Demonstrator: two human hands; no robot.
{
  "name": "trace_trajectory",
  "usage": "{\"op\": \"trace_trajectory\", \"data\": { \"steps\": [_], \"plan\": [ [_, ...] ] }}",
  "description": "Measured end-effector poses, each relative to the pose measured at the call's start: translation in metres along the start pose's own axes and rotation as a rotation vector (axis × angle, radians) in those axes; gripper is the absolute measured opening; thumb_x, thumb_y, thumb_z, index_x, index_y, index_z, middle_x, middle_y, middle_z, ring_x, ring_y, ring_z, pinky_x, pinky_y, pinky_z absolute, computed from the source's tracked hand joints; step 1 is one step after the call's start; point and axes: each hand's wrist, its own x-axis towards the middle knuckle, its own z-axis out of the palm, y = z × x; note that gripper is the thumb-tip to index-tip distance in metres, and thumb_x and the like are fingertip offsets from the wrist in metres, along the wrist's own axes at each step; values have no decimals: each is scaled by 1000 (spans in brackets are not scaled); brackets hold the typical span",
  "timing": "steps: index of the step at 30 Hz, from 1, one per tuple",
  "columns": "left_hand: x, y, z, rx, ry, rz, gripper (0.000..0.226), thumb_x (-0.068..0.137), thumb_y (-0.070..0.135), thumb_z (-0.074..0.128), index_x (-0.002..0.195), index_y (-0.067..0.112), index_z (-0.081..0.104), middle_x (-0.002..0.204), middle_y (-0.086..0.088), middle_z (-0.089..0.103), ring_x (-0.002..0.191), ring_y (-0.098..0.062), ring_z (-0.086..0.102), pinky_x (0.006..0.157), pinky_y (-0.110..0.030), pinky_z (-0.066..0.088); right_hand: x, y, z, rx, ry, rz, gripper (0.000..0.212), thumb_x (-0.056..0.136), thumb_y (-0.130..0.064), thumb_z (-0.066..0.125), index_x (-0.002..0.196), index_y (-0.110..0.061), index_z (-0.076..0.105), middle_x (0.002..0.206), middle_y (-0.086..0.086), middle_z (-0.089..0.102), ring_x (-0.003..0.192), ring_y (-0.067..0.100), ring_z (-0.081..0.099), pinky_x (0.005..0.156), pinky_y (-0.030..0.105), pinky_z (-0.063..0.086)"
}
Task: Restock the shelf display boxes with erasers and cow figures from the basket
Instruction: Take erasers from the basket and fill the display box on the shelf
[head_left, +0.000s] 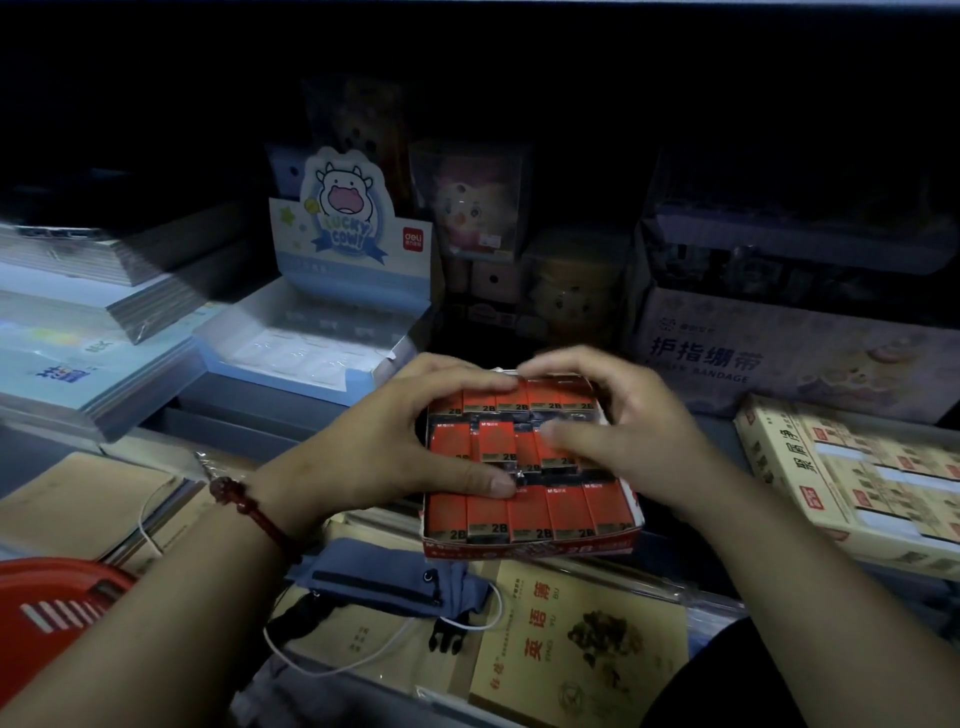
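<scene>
A red display box (530, 545) packed with several red 2B erasers (545, 512) sits in the middle, over the lower shelf goods. My left hand (395, 447) grips the box's left side, thumb across the erasers and fingers curled over the far edge. My right hand (628, 431) curls over the far right corner, with its thumb pressing on the middle row. Behind on the left stands the blue "Lucky Cow" display box (311, 358), whose clear tray looks empty. The red basket (52, 613) shows at the bottom left corner.
Stacks of notebooks (88, 332) fill the left. A beige box of erasers (852, 478) lies at the right, with a bandage carton (789, 353) behind it. Brown exercise books (576, 644), a blue pouch (384, 582) and a white cord lie below the box.
</scene>
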Motion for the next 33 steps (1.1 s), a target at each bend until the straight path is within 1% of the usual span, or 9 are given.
{"op": "trace_trajectory", "data": {
  "steps": [3, 6, 8, 13, 17, 21, 25, 29, 33],
  "plan": [
    [-3, -3, -6, 23, -67, -16, 96, 60, 39, 98, 143, 47, 50, 146, 14, 42, 131, -8, 54, 98, -30, 56, -4, -3, 6, -191, -88, -73, 27, 81, -16, 82, 99, -35, 75, 137, -21, 48, 126, 0, 51, 90, 30, 57],
    [-6, -2, -10, -70, -70, -53, 96, 67, 15, 95, 146, 43, 47, 141, 7, 50, 125, -14, 61, 93, -34, 59, -4, -5, 2, -186, -83, -51, 22, 79, -23, 84, 96, -34, 76, 136, -21, 48, 125, 1, 52, 84, 28, 60],
    [-6, -2, -11, -132, -67, -73, 94, 69, 8, 90, 146, 39, 47, 135, 4, 60, 122, -15, 65, 94, -37, 59, -2, -6, 3, -222, -78, -64, 21, 79, -28, 84, 97, -36, 78, 135, -22, 49, 124, -1, 52, 89, 27, 58],
    [-5, -3, -11, -136, -31, -103, 93, 64, 16, 92, 144, 39, 50, 133, 4, 64, 122, -16, 66, 95, -40, 59, 2, -5, 12, -352, -8, -95, 17, 81, -34, 81, 95, -42, 77, 129, -25, 49, 125, 3, 49, 102, 40, 50],
    [-3, -1, -8, -82, -1, -101, 95, 62, 20, 94, 143, 38, 50, 134, 3, 61, 117, -13, 68, 92, -38, 60, 1, -6, 13, -336, 7, -66, 25, 79, -36, 82, 99, -47, 74, 131, -21, 47, 125, 3, 48, 101, 36, 51],
    [-3, 2, -7, -80, 13, -126, 105, 56, 27, 95, 147, 41, 43, 128, 12, 66, 115, -7, 68, 93, -36, 60, 2, -3, 1, -140, -21, 44, 63, 75, -27, 87, 127, -48, 59, 128, -10, 61, 110, 7, 66, 90, 35, 60],
    [-4, 4, -7, -20, 41, -113, 117, 55, 32, 95, 154, 35, 32, 133, 26, 62, 124, 2, 59, 109, -32, 47, 7, 7, -11, 202, 1, 156, 79, 73, -2, 83, 142, -22, 52, 126, -7, 69, 116, 7, 66, 102, 35, 53],
    [-4, 2, -7, -13, 58, -107, 118, 57, 29, 95, 156, 31, 29, 135, 22, 62, 127, 1, 58, 113, -33, 44, 12, 13, -11, 273, 24, 205, 72, 66, -5, 84, 133, -13, 59, 124, 0, 71, 120, 17, 65, 108, 46, 48],
    [-3, 1, -7, -7, 76, -100, 117, 57, 28, 95, 155, 31, 31, 134, 20, 64, 127, 0, 58, 113, -36, 44, 14, 16, -13, 285, 37, 244, 55, 72, 2, 83, 123, -10, 66, 120, 3, 73, 119, 21, 66, 109, 47, 47]
  ]
}}
